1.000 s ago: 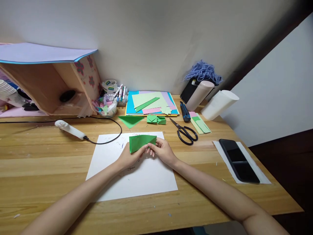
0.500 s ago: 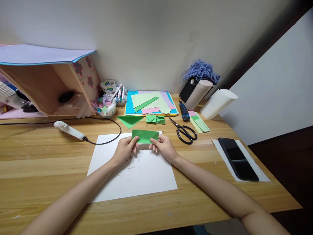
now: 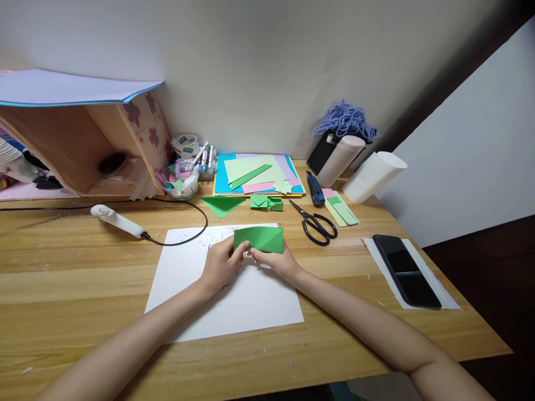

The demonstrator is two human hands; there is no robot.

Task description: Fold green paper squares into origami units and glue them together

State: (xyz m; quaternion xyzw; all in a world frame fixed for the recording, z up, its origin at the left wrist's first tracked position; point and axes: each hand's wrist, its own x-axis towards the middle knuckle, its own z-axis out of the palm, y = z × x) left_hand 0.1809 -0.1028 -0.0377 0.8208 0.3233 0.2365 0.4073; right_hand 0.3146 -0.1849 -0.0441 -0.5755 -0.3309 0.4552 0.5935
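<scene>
A folded green paper rectangle (image 3: 261, 238) is held up over a white sheet of paper (image 3: 188, 301) lying on the table. My left hand (image 3: 222, 260) pinches its lower left part, thumb in front and the other fingers partly behind. At the right side and lower edge, my right hand (image 3: 284, 260) grips the same paper, its thumb pointing toward the left thumb. Just beyond lie a green paper triangle (image 3: 223, 205) and small folded green pieces (image 3: 259, 201). Black-handled scissors (image 3: 315, 224) rest to the right of the paper.
A white cabled device (image 3: 117, 221) lies left. Behind are coloured sheets (image 3: 232, 161), a tub of scraps (image 3: 179, 184), and markers (image 3: 204, 159). Rightward are a utility knife (image 3: 315, 189), paper strips (image 3: 340, 209), a white roll (image 3: 376, 177), and a phone (image 3: 407, 273). A box (image 3: 146, 145) stands far left.
The green paper has shifted slightly right and down in my hands. My thumbs have come closer together along its lower edge.
</scene>
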